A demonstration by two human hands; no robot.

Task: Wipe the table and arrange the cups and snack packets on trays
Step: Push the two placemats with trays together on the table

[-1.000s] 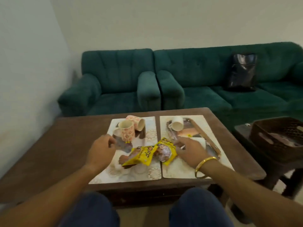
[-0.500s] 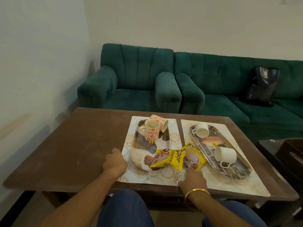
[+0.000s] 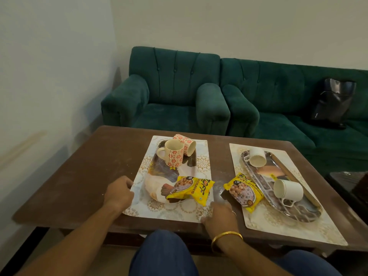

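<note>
On the brown table (image 3: 79, 176) lie two pale placemats. The left placemat (image 3: 175, 211) bears a fish-patterned tray (image 3: 153, 188) with an upright red-flowered mug (image 3: 174, 155), a second flowered mug (image 3: 186, 143) lying on its side, and a yellow snack packet (image 3: 191, 189). My left hand (image 3: 119, 193) grips this mat's left edge. My right hand (image 3: 219, 214), blurred, holds its near right corner. The right placemat (image 3: 278, 230) carries a steel tray (image 3: 310, 211) with two white cups lying on their sides, a far cup (image 3: 256, 158) and a near cup (image 3: 288, 191). A second yellow packet (image 3: 242, 193) overlaps the steel tray's left rim.
A green armchair (image 3: 169, 100) and a green sofa (image 3: 278, 108) stand just behind the table. A black bag (image 3: 334, 102) sits on the sofa. A dark side table (image 3: 350, 186) is close at the right. A wall runs along the left.
The left placemat with its tray has slid leftward, opening a strip of bare table between the two mats. The two packets, touching before, are now apart. My right hand shifted onto the left mat's corner.
</note>
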